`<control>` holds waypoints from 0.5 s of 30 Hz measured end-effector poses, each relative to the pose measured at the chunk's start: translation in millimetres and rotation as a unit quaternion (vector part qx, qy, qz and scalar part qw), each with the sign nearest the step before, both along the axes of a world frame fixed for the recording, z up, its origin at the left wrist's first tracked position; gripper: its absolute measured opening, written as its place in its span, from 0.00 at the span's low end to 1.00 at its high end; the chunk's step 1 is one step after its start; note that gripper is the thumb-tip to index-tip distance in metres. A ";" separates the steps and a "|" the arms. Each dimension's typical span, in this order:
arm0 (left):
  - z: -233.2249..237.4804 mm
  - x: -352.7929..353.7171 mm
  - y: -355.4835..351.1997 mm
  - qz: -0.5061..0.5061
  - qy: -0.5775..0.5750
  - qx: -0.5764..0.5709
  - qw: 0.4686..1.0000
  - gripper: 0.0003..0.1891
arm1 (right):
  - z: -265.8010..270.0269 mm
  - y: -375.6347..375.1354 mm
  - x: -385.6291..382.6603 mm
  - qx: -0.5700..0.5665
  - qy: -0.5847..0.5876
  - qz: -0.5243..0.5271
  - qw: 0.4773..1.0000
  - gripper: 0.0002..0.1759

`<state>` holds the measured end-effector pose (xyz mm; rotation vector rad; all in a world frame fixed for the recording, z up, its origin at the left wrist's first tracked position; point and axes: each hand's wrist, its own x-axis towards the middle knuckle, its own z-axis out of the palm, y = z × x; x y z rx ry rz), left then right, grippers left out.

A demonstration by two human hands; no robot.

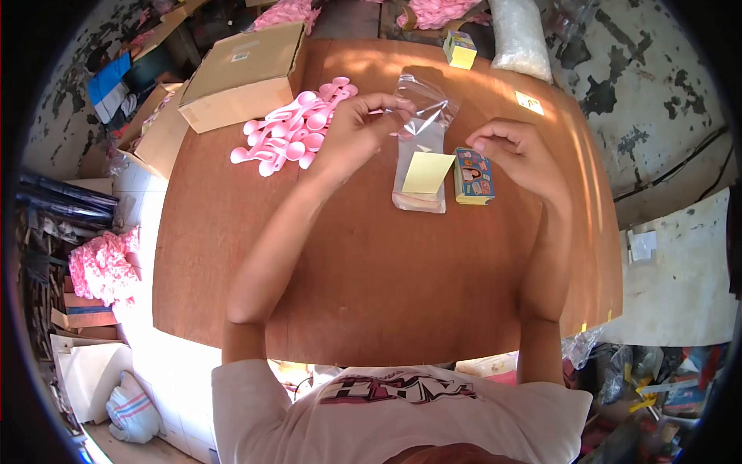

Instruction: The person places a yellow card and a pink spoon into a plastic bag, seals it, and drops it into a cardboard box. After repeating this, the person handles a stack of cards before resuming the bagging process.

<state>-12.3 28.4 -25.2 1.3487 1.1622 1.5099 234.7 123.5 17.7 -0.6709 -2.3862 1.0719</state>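
Observation:
My left hand (pixel 371 127) is closed in a pinch over the left edge of a clear plastic bag (pixel 421 139). A bit of pink shows between its fingers, but I cannot make out what they hold. The bag lies flat, its upper end towards the far side. A pale yellow card (pixel 428 172) rests over its lower half. Just right of it sits a stack of blue picture cards (pixel 474 178) with yellow edges. Over the stack's upper corner hovers my right hand (pixel 518 151), fingers curved and apart. Left of my left hand is a pile of pink spoons (pixel 290 133).
A cardboard box (pixel 239 73) stands at the table's far left. Towards the back are a small yellow stack of cards (pixel 461 51), a filled plastic sack (pixel 520 39) and a loose card (pixel 529 103). The brown table (pixel 371 286) has a curved-looking edge.

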 end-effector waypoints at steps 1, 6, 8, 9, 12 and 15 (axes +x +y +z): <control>1.8 -4.3 -0.2 0.015 0.005 -0.036 0.999 0.10 | -7.0 -0.6 -3.3 0.049 -0.012 0.010 0.999 0.10; -6.5 0.8 4.5 0.049 -0.021 -0.021 0.998 0.12 | -50.6 -5.7 -34.0 0.058 -0.024 -0.009 0.998 0.12; -2.6 1.9 2.4 0.051 -0.020 -0.043 0.998 0.11 | -48.3 -2.0 -31.8 0.089 -0.077 0.028 0.993 0.12; 0.6 1.4 0.4 0.053 -0.020 -0.066 0.996 0.10 | -29.1 -9.2 -27.0 0.044 -0.096 0.017 0.994 0.12; 6.8 -0.1 -2.7 0.056 0.010 -0.077 0.995 0.10 | -6.2 -12.7 -5.8 0.007 -0.090 0.025 0.996 0.11; 0.0 -1.2 -0.3 0.006 0.065 -0.043 0.997 0.08 | 2.3 -20.6 1.7 -0.064 0.212 -0.026 0.975 0.10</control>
